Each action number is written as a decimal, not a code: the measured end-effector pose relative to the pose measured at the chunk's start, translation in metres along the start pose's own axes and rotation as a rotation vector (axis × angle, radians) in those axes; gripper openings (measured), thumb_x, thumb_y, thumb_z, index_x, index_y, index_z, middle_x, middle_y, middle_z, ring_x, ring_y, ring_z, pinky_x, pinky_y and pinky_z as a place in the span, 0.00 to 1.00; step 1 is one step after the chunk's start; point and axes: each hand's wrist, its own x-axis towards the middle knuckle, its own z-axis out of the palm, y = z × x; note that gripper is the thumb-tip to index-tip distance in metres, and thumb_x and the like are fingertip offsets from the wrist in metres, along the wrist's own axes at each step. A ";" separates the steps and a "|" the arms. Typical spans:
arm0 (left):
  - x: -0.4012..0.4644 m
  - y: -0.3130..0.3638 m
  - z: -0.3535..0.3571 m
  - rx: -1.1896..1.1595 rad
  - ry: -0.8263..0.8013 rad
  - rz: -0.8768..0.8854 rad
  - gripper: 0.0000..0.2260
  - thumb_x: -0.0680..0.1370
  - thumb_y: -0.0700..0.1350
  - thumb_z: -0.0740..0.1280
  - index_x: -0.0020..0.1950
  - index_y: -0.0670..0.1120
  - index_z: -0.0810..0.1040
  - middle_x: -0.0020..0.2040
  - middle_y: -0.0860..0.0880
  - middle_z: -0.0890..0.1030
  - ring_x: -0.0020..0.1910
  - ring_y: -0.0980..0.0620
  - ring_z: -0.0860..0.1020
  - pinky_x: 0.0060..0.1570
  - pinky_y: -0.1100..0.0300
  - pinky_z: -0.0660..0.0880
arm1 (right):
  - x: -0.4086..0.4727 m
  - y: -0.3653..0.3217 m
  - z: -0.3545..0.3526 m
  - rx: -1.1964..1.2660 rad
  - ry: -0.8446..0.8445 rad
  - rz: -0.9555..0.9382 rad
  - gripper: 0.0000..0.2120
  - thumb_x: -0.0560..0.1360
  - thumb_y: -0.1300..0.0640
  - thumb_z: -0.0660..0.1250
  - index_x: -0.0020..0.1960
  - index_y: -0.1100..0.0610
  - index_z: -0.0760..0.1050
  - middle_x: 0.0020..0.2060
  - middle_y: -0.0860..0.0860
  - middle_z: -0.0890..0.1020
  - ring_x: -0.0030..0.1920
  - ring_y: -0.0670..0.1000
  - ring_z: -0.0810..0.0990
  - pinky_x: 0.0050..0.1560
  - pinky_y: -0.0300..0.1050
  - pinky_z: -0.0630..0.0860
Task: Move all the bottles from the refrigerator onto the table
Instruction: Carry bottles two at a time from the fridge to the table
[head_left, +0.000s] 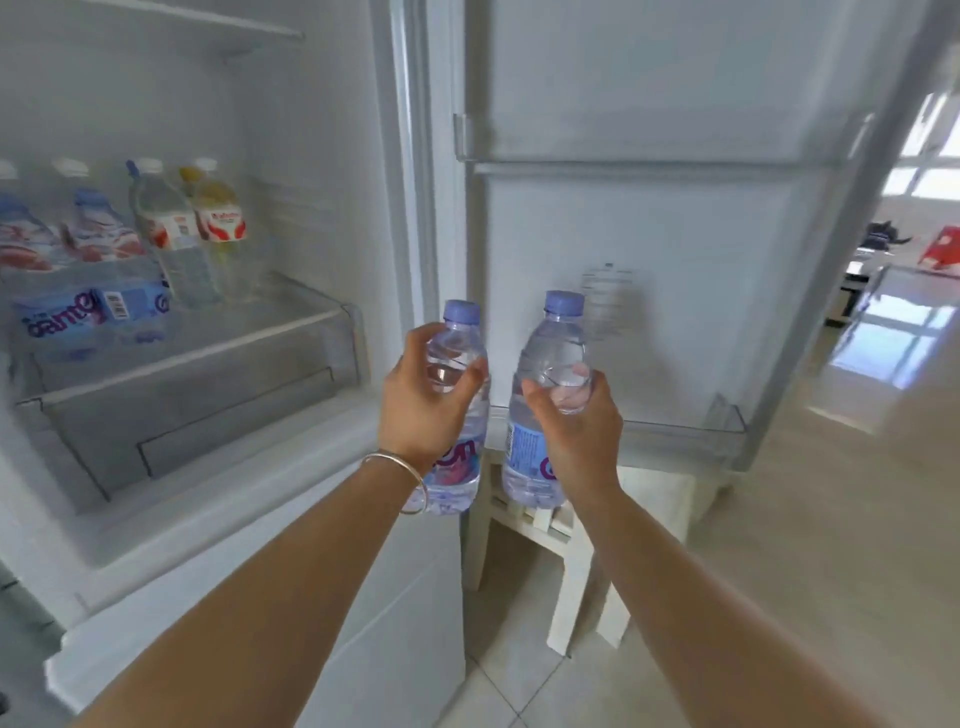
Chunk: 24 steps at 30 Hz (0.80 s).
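Note:
My left hand (421, 400) grips a clear water bottle (457, 467) with a purple cap, held upright in front of the open refrigerator door. My right hand (576, 426) grips a second purple-capped water bottle (550, 353) just to its right. Inside the refrigerator (311, 156), on the shelf at the left, several more bottles stand: clear ones with white caps (171, 234) and a yellow drink bottle (218, 218). A bottle with a blue label (93, 312) lies on its side in front of them. A small white table (649, 499) stands low beyond the door, partly hidden by my hands and bottles.
The open refrigerator door (649, 208) with its transparent racks stands right behind the held bottles. A clear drawer (208, 395) sits under the bottle shelf. Pale tiled floor (805, 571) spreads to the right, with bright windows and furniture far off.

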 end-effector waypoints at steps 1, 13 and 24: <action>-0.007 0.011 0.018 -0.024 -0.029 0.001 0.16 0.73 0.48 0.70 0.57 0.51 0.70 0.44 0.54 0.80 0.38 0.66 0.78 0.39 0.77 0.71 | 0.000 0.004 -0.024 -0.017 0.038 0.005 0.18 0.67 0.49 0.74 0.52 0.53 0.71 0.39 0.43 0.78 0.39 0.42 0.77 0.38 0.26 0.70; -0.106 0.141 0.271 -0.264 -0.253 -0.028 0.16 0.73 0.49 0.71 0.58 0.50 0.71 0.43 0.56 0.80 0.39 0.68 0.77 0.44 0.69 0.74 | 0.030 0.052 -0.313 -0.198 0.314 0.110 0.21 0.64 0.46 0.75 0.51 0.55 0.74 0.40 0.49 0.79 0.43 0.50 0.79 0.45 0.43 0.74; -0.130 0.181 0.475 -0.292 -0.358 -0.117 0.15 0.72 0.50 0.71 0.56 0.52 0.70 0.44 0.53 0.81 0.38 0.66 0.78 0.41 0.72 0.73 | 0.112 0.129 -0.481 -0.294 0.329 0.176 0.23 0.65 0.45 0.74 0.52 0.57 0.72 0.35 0.46 0.77 0.40 0.49 0.78 0.45 0.42 0.72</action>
